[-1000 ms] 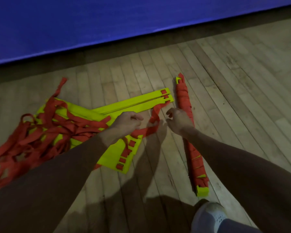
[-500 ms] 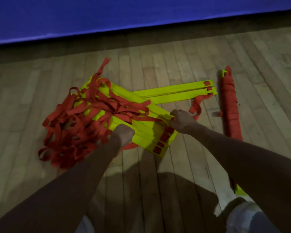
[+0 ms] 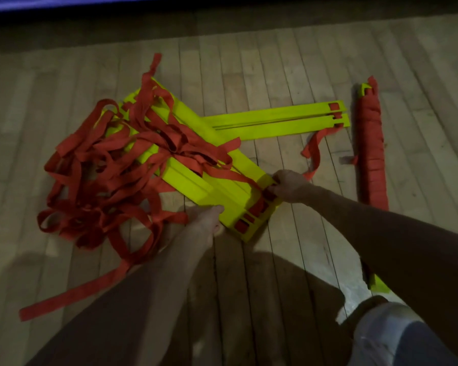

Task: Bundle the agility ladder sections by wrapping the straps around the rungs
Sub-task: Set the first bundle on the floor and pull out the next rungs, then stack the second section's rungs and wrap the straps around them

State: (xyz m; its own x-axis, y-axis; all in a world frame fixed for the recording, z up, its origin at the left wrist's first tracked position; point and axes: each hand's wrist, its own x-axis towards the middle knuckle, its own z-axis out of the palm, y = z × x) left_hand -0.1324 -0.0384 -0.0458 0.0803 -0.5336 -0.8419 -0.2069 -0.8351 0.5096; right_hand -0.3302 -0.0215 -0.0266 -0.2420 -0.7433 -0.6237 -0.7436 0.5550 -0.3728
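Observation:
A stack of yellow ladder rungs lies diagonally on the wooden floor, with a tangle of red straps heaped over its far end and to its left. My left hand grips the near left edge of the stack. My right hand holds the near right corner, fingers curled on the rungs by a red strap. Two more yellow rungs lie flat behind, a loose strap end trailing from them. A finished bundle wrapped in red strap lies at the right.
Wooden floorboards run all around. A dark baseboard and blue wall are at the back. One long red strap tail stretches toward the near left. My white shoe is at the lower right, beside the wrapped bundle's yellow end.
Both hands dropped from the loose strap to the near end of the rung stack and now grip it. The view shifted left and closer.

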